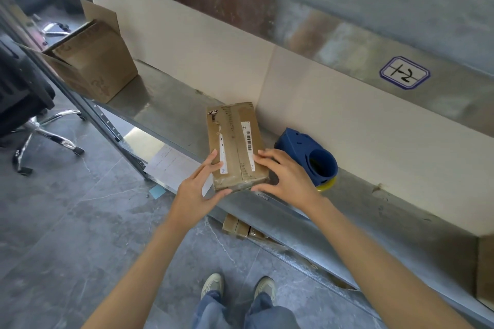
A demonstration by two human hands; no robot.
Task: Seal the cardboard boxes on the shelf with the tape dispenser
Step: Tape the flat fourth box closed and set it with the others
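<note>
Box (235,139) lies at the shelf's (171,112) near edge, dispenser (307,152) just right. Left hand (197,189) and right hand (288,179) flank its near end, fingers spread, fairly straight, touching it. Looks light and stiff, tape probably slick; hold by the long sides.

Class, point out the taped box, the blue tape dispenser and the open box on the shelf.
taped box (236,141): head view, middle of its top face.
blue tape dispenser (298,145): head view, top of its housing.
open box (100,64): head view, its facing side wall.
</note>
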